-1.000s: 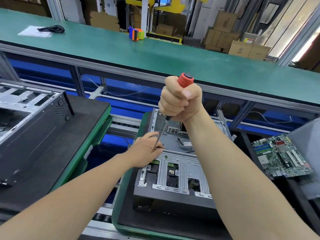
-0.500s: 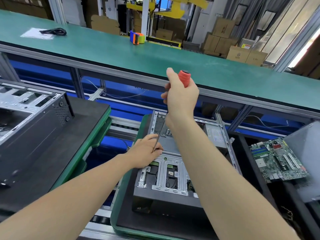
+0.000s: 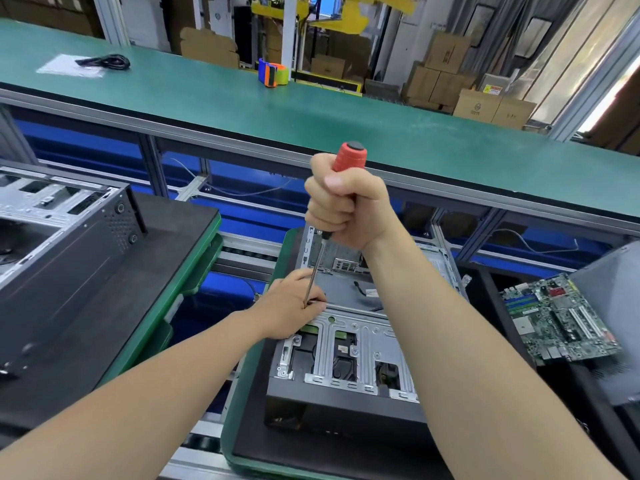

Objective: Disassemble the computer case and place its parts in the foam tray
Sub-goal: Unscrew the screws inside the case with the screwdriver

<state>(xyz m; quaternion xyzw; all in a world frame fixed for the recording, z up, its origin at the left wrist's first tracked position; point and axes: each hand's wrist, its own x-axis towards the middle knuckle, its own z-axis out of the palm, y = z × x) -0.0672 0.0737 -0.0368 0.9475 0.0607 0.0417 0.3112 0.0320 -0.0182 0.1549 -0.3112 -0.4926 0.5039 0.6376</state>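
Right grip (image 3: 346,209): fisted again round screwdriver (image 3: 349,155) handle after fingers-open reset; left grip (image 3: 291,310): pinching shaft tip at case (image 3: 346,396) on pad (image 3: 256,441); suggests another turn, screw not yet out.

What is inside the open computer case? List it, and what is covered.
A silver drive bracket over dark bays; a loose black cable on the grey floor. The left hand covers the screwdriver tip; the right forearm hides the computer case's right side.

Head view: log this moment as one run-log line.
right hand: grips screwdriver handle | left hand: pinches its shaft at computer case | motherboard: lies at right
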